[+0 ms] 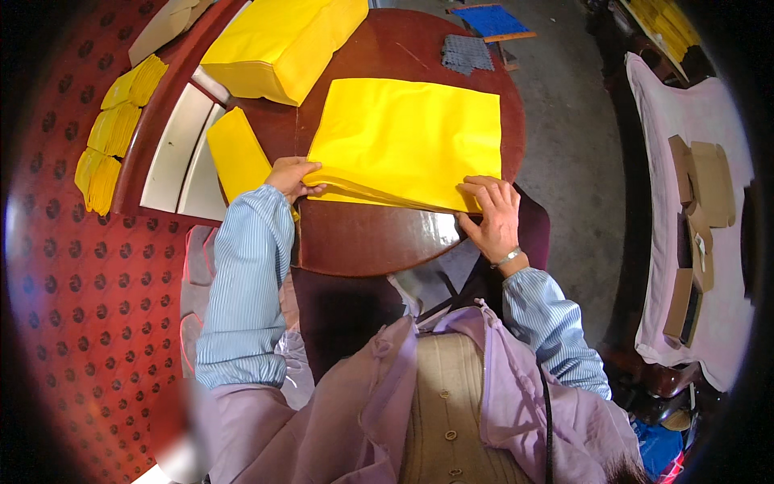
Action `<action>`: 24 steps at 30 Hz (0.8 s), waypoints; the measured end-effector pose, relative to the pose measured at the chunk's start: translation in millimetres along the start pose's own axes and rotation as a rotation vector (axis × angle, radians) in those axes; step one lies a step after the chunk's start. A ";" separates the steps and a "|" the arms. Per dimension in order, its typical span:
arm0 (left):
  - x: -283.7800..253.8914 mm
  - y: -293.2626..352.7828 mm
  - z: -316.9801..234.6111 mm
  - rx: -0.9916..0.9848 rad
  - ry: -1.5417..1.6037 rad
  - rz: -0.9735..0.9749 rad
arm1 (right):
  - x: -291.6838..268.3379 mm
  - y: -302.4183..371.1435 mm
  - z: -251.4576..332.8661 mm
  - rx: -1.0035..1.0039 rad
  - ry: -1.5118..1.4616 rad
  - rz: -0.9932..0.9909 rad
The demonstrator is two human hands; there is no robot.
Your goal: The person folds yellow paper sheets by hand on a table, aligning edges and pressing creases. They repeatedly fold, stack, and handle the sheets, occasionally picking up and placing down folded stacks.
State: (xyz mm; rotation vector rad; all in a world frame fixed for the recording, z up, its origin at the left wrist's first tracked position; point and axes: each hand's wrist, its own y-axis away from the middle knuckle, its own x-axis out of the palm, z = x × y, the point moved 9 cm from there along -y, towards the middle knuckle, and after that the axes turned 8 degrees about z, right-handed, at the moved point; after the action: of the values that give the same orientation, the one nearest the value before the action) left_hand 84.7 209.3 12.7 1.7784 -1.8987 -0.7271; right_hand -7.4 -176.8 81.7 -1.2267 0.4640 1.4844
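A large flat yellow sheet (411, 133), of fabric or paper, lies on the round dark-red table (367, 242) in front of me. It has at least two layers, and they part a little along the near edge, leaving a narrow gap. My left hand (292, 176) pinches the near left corner between thumb and fingers. At the near right corner, my right hand (493, 211) lays its fingers on top with the thumb at the edge. Under my left wrist and beyond it, a narrower folded yellow piece (238, 152) rests on the table's left side.
A thick yellow stack (254, 60) stands at the far left of the table. Far right lie a grey textured mat (466, 54) and a blue piece (489, 21). More yellow bundles (113, 129) are at left, by red patterned carpet (89, 290). Cardboard boxes (713, 184) sit on pink cloth (657, 266).
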 end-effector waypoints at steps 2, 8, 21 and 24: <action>0.6 -1.5 1.3 -0.002 0.020 0.007 | -4.8 7.5 -8.8 0.015 0.017 -0.024; -10.5 -12.2 5.9 0.120 -0.114 -0.033 | -7.7 23.6 -30.3 0.059 -0.138 -0.038; -43.9 -65.9 -13.6 0.488 -0.444 -0.107 | -22.8 0.2 -88.9 0.486 -0.657 -0.022; -47.2 -64.8 -13.3 0.391 -0.359 -0.083 | -37.3 -71.6 -138.3 0.451 -0.448 -0.103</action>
State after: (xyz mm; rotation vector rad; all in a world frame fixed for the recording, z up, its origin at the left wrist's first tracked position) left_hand 146.6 252.9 -16.9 2.0819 -2.3454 -0.7880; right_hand 111.3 -284.3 83.5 -0.5369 0.3945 1.4144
